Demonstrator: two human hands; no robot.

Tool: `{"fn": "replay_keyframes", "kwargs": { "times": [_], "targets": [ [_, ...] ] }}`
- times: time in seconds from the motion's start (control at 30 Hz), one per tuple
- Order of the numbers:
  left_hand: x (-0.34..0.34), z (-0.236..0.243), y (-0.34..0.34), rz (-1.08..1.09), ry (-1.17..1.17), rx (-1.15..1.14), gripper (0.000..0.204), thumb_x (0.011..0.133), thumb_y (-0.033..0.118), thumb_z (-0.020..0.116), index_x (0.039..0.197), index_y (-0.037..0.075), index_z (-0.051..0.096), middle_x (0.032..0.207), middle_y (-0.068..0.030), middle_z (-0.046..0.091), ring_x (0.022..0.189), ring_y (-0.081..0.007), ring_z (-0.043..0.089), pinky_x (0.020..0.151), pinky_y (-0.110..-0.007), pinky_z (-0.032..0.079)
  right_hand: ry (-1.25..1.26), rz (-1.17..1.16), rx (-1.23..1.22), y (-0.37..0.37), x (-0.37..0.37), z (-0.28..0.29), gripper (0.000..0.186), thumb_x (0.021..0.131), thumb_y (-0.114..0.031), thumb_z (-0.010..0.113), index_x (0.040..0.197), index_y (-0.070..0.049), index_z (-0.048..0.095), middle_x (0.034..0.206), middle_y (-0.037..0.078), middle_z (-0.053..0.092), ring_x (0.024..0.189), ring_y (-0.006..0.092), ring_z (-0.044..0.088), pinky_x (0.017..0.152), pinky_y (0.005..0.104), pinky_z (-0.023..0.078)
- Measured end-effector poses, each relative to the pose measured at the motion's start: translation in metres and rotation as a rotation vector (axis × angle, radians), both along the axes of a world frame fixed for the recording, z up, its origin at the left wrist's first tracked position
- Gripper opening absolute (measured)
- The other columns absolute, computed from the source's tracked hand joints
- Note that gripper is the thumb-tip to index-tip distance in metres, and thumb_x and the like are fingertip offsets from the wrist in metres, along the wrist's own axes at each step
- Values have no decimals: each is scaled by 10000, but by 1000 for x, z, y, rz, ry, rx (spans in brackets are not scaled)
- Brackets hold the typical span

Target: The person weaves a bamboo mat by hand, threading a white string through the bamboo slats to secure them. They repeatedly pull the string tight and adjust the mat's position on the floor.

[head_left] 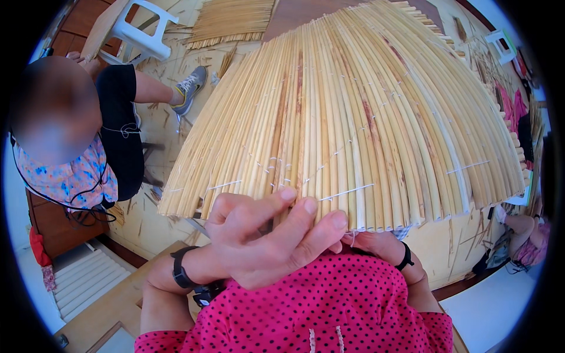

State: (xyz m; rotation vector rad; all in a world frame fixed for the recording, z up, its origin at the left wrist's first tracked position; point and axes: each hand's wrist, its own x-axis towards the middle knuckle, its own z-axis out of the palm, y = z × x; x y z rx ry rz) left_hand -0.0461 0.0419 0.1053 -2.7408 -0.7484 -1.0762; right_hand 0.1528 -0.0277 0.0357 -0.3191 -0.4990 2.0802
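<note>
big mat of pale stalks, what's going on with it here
A person is handling the near edge of a wide mat of pale stalks. The left-hand grip has its fingertips on the stalk ends, while the right-hand grip is partly hidden under that edge. Short white thread lines cross the stalks. Another person in a patterned top is at the left, and loose bits litter the floor.

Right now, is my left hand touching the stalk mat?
Touching: in the head view, your left hand has its fingertips on the stalk mat at its near edge.
</note>
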Motion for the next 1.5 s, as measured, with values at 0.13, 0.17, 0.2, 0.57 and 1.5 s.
{"fn": "replay_keyframes", "kwargs": {
  "times": [0.13, 0.17, 0.2, 0.57, 1.5],
  "targets": [
    [1, -4, 1, -3, 4, 32, 344, 786, 391, 776, 1124, 343, 736, 1090, 98, 594, 961, -113, 575, 669, -261, 350, -65, -19, 75, 2, 4, 0, 283, 995, -320, 588, 1121, -66, 587, 850, 90, 640, 656, 196, 625, 551, 315, 529],
    [2, -3, 1, -2, -4, 26, 341, 783, 390, 778, 1118, 338, 740, 1084, 98, 596, 954, -113, 576, 662, -260, 349, -74, -26, 84, 2, 5, 0, 291, 995, -324, 587, 1133, -67, 585, 863, 91, 642, 661, 198, 628, 551, 314, 532],
    [3, -2, 2, -1, -12, 19, 339, 780, 388, 781, 1112, 333, 743, 1077, 98, 597, 947, -112, 577, 656, -258, 348, -85, -31, 93, 2, 6, 0, 300, 995, -329, 587, 1144, -69, 582, 875, 93, 645, 666, 199, 632, 551, 313, 534],
    [11, 2, 7, -48, -121, -26, 332, 770, 348, 788, 1081, 234, 768, 1005, 66, 627, 839, -112, 585, 614, -252, 365, 21, -91, -473, 3, 0, -27, 382, 998, -368, 580, 1251, -83, 563, 991, 106, 670, 710, 205, 661, 550, 301, 553],
    [2, 12, 10, -135, -7, -108, 532, 591, 104, 885, 1094, 104, 715, 1046, -27, 574, 823, -198, 575, 629, -279, 418, -18, -113, -1036, 28, -17, -30, 409, 987, -440, 566, 1184, -83, 583, 844, 80, 649, 633, 180, 633, 489, 253, 482]
  ]
}}
